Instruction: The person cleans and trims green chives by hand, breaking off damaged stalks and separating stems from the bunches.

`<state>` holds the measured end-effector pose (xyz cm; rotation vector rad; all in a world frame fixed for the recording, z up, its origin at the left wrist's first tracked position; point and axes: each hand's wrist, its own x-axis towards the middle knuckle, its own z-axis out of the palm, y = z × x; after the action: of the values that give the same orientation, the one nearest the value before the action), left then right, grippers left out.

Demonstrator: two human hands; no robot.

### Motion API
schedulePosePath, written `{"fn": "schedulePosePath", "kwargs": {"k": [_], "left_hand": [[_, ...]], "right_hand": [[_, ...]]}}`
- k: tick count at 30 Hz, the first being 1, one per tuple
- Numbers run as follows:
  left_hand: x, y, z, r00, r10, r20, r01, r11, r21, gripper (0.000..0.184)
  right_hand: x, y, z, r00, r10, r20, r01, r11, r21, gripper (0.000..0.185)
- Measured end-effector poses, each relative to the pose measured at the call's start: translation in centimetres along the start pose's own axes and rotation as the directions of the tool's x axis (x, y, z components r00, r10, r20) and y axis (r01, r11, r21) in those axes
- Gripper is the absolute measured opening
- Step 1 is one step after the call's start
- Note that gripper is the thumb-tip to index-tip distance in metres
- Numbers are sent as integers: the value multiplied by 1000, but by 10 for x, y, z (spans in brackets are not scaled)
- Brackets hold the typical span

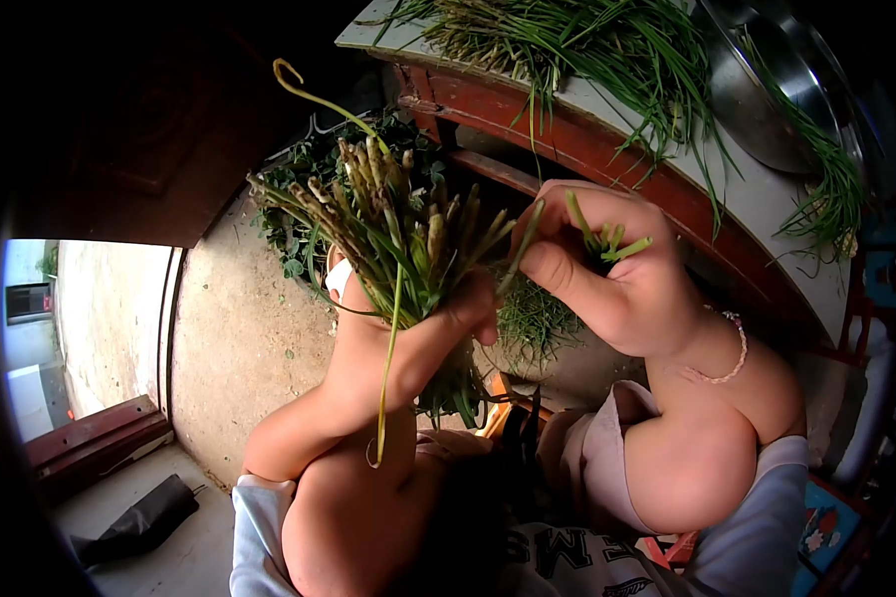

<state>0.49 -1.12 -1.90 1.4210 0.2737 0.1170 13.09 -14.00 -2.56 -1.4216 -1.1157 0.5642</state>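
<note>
My left hand is wrapped round a thick bunch of chives, its pale brownish stem ends pointing up and its green leaves hanging below the fist. One long yellowed strand droops across my left wrist. Close by on the right, my right hand is closed, with a few short green stalks poking out of the curled fingers. Its thumb and forefinger pinch a thin chive stem at the bunch's right edge. The inside of both grips is hidden.
More chives lie heaped on a white-topped red table, near metal bowls. Leafy greens and loose chive trimmings are on the floor. A dark folded object lies at lower left, by the doorway.
</note>
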Motion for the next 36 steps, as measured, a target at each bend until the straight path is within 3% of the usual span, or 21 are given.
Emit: {"fn": "schedulePosePath", "kwargs": {"k": [2, 6, 9, 15, 17, 21, 24, 30, 33, 36], "left_hand": [[0, 7, 1, 994, -108, -19, 108, 994, 20, 14], [1, 4, -2, 989, -149, 19, 149, 989, 11, 15], [-2, -2, -4, 979, -203, 35, 206, 971, -122, 21], [-1, 6, 0, 983, -181, -32, 180, 984, -13, 22], [-2, 11, -2, 949, -310, -65, 311, 950, 12, 19], [-2, 6, -3, 976, -210, -62, 212, 977, 36, 18], [-2, 6, -2, 976, -213, -52, 215, 975, 52, 21], [-1, 0, 0, 994, -72, -80, 75, 996, 43, 30], [-1, 5, 0, 984, -145, -106, 153, 986, 72, 31], [-1, 5, 1, 991, -106, -81, 113, 990, 85, 27]], "right_hand": [[1, 1, -3, 999, -20, 32, 23, 995, -97, 12], [1, 1, -3, 1000, -15, 27, 18, 995, -102, 12], [1, 4, -1, 996, -85, -2, 84, 992, -97, 10], [1, 0, 3, 999, -43, -30, 40, 993, -108, 12], [2, 1, 2, 995, -102, 6, 102, 985, -136, 14], [4, 4, 2, 988, -156, 15, 156, 976, -151, 16], [4, 0, 1, 992, -122, 25, 124, 978, -168, 18], [3, -1, 2, 996, -77, 42, 83, 984, -159, 15], [4, 2, 2, 992, -107, 62, 115, 980, -163, 11], [5, 2, 2, 984, -144, 102, 161, 970, -180, 10]]}}
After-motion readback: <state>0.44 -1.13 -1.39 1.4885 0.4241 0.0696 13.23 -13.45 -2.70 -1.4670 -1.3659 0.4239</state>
